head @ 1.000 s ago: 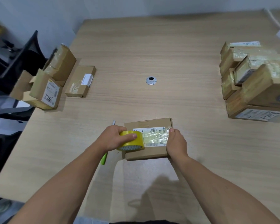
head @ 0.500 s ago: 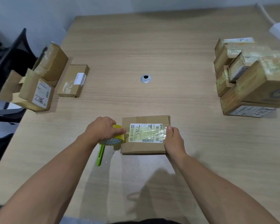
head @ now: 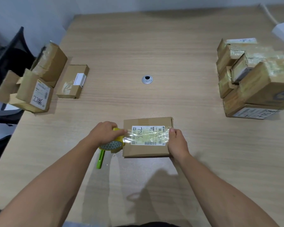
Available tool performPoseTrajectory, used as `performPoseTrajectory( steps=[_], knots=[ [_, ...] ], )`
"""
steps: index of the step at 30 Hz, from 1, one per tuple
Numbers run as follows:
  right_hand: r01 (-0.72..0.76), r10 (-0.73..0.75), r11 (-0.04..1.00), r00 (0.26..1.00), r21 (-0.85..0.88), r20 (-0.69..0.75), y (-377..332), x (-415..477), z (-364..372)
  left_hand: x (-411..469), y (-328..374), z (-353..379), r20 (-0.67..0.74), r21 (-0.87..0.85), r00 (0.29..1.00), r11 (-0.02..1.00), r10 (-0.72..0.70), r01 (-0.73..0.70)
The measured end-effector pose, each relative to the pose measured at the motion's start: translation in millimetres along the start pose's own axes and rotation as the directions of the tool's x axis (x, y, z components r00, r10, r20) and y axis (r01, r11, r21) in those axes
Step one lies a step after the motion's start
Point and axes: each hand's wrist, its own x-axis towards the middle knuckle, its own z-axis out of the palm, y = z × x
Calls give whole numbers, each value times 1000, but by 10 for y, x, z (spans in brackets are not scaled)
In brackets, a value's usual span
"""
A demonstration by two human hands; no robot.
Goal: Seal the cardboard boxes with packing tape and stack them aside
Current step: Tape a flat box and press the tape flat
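The cardboard box (head: 144, 151) lies flat on the wooden table (head: 154, 46), in the lower middle of the frame. We see a strip of clear tape (head: 147, 138) stretched across its white label (head: 154, 128). The left hand (head: 105, 134) grasps the yellow tape roll (head: 112, 145), just beside the left edge of the box. The right hand (head: 177, 143) grips the right edge of the box, with the thumb on the end of the strip. A green pen-like tool (head: 100, 159) lies on the table under the roll. At the right of the frame stands a stack of taped boxes (head: 256, 89). At the upper left we see more boxes (head: 39, 84), some with flaps open.
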Motion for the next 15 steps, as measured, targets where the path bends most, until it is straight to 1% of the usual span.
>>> performPoseTrajectory(
  steps=[3, 5, 7, 8, 10, 12, 15],
  knots=[
    [-53, 53, 997, 999, -57, -2, -115, 59, 19, -122, -98, -8, -13, -219, 999, 974, 51, -53],
    [-90, 90, 989, 996, -120, -7, -182, 107, 49, -193, -190, 32, -43, -367, 999, 929, 26, -40],
    [-75, 73, 972, 997, -222, -20, -182, 158, 57, -220, -266, 72, -70, -471, 997, 882, -27, -10],
    [-64, 59, 964, 998, -258, -27, -161, 183, 47, -226, -272, 78, -75, -484, 996, 875, -46, 3],
    [-42, 35, 954, 999, -297, -28, -124, 211, 4, -210, -240, 63, -76, -450, 995, 893, -60, 20],
    [-29, 24, 945, 1000, -327, -19, -113, 216, -30, -155, -177, 46, -77, -368, 995, 929, -59, 26],
    [-13, 11, 952, 1000, -305, -8, -108, 193, -75, -49, -66, 20, -74, -220, 996, 975, -58, 41]
  ],
)
